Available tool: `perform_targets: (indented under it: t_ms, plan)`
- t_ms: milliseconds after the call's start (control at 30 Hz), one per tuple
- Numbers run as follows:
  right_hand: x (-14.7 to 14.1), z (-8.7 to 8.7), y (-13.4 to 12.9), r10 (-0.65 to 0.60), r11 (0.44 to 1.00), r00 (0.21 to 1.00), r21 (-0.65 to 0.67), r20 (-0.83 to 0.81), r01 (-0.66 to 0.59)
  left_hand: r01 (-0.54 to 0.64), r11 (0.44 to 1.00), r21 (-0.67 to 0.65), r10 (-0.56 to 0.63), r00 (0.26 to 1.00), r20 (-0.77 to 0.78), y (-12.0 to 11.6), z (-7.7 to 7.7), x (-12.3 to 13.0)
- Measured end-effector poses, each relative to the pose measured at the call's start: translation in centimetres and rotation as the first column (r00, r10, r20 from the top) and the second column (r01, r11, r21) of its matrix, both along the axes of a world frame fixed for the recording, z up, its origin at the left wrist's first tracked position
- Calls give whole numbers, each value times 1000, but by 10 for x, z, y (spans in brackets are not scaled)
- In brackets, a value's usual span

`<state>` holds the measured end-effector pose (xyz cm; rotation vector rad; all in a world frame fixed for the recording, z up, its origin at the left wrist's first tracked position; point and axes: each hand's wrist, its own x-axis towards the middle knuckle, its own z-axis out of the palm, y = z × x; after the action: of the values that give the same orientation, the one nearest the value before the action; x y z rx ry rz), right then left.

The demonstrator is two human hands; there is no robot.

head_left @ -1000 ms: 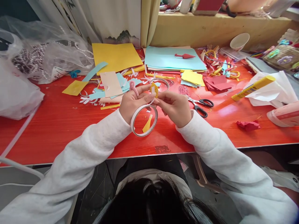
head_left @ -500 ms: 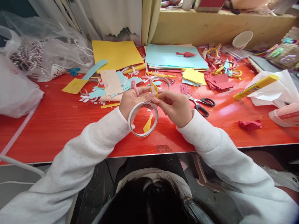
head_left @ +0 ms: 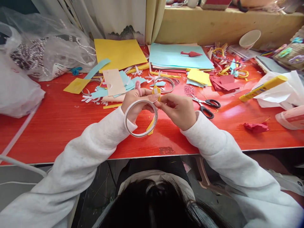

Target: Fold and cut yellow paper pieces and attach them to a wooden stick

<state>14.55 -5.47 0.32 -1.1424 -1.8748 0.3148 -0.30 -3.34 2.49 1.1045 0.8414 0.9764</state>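
Between thumb and fingers, my left hand (head_left: pixel 137 103) pinches a small folded yellow paper piece (head_left: pixel 156 91) with a whitish patch on it. A roll of tape (head_left: pixel 127 124) hangs below that hand, its ring facing me. Touching the paper's lower right side are the closed fingertips of my right hand (head_left: pixel 181 109); what lies between them is too small to tell. Partly seen through the tape ring, a yellow scrap (head_left: pixel 150 127) lies on the red table (head_left: pixel 78 133). A pink band circles a finger of my left hand.
Black-handled scissors (head_left: pixel 206 107) lie right of my hands. Behind are a second tape roll (head_left: pixel 171 83), a yellow sheet (head_left: pixel 120 53), blue sheets (head_left: pixel 175 57) and paper scraps. A yellow glue stick (head_left: pixel 263 88) and crumpled red paper (head_left: pixel 256 127) are at right, plastic bags (head_left: pixel 19 85) at left.
The hanging tape roll has swung a little to the left and up, now covering part of the yellow scrap. Both hands keep nearly the same place at the folded paper.
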Motion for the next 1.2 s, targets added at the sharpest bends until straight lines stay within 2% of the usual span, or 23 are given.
perform_targets:
  t_ms: [433,667,833,1000,1200]
  plan:
    - [0,1,-2,17,998,999,-64,-35,-19,-26,999,33,27,999,-20,0,-4,1]
    - [1,1,0,-19,995,996,-96,-84,11,71,996,54,-73,997,39,-1,-6,0]
    - [1,-2,1,1,995,993,-99,-117,-13,33,998,60,-35,999,35,-2,-10,1]
    - [2,-5,3,4,994,992,-109,-128,-18,-77,996,49,73,995,74,-3,-12,5]
    - [2,-3,4,-56,989,985,-145,-165,32,-117,985,125,78,957,280,-9,-9,5]
